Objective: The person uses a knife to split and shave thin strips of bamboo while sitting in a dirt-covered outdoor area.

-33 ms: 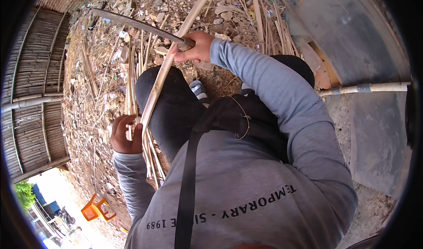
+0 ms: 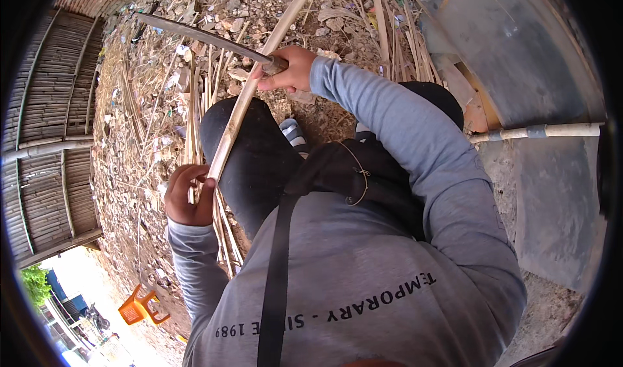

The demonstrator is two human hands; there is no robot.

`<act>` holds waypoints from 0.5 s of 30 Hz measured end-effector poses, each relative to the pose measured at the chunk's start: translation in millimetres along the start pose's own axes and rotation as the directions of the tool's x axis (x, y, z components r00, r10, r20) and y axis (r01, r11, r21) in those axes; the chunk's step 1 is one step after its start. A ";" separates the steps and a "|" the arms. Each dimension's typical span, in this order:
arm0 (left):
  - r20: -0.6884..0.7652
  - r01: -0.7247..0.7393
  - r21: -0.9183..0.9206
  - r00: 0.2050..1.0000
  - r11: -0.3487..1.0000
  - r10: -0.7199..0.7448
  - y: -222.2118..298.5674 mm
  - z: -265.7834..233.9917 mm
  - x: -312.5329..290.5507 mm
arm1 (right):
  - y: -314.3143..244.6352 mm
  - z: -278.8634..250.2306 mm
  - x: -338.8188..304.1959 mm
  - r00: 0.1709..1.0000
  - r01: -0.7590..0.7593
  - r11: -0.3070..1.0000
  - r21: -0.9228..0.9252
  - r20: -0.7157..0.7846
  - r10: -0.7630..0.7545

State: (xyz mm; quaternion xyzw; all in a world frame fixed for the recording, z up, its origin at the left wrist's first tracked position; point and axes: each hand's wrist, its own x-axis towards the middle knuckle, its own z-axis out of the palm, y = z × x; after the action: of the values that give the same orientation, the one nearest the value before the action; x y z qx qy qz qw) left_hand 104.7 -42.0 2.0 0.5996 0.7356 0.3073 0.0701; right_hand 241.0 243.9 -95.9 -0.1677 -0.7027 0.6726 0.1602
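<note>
Bamboo everywhere, but one long pale bamboo strip [image 2: 250,101] is the piece in hand, running from beside the left thigh up across the black-clad knee [image 2: 250,153] and on to the top edge of the view. Two hands work it. The left hand [image 2: 188,195] sits low, fingers curled tight around the strip's lower part, along with a few thinner slivers beside it. The right hand [image 2: 289,68] is up high, fist clamped on the handle of one long curved blade [image 2: 195,36], dark and slightly rusty, which reaches away to the left over the ground. Where fist and handle meet, the blade touches the strip. The strip looks smooth, cream-coloured and flat-sided, gently bowed. Under it, a litter of bamboo shavings [image 2: 162,107] covers the dirt, too many to count. One taped pole [image 2: 545,131] lies to the right against grey sheeting, and one orange plastic stool [image 2: 139,305] stands well apart at lower left.
</note>
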 end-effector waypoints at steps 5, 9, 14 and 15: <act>0.293 -0.358 -0.450 0.806 0.818 0.514 56.0 20.3 77.2 | 11.1 1.3 7.2 0.999 -0.012 0.999 0.032 0.035 0.011; 0.443 -0.394 -0.440 0.686 0.807 0.577 85.4 55.1 109.7 | 13.6 -2.2 4.9 0.997 -0.020 0.998 0.064 0.072 0.015; 0.591 -0.341 -0.484 0.552 0.806 0.588 92.9 89.0 109.2 | 15.2 -0.3 4.1 0.999 -0.002 0.999 0.044 0.046 0.000; 0.600 -0.317 -0.511 0.534 0.799 0.596 94.7 92.3 107.1 | 17.4 -0.2 4.3 0.999 0.025 0.998 0.057 0.046 -0.027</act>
State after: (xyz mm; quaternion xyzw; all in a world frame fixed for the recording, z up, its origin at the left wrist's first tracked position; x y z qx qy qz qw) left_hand 198.7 99.8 7.3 0.8219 0.3908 0.1683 0.3787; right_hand 237.6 246.7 -113.3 -0.1383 -0.6892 0.6936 0.1572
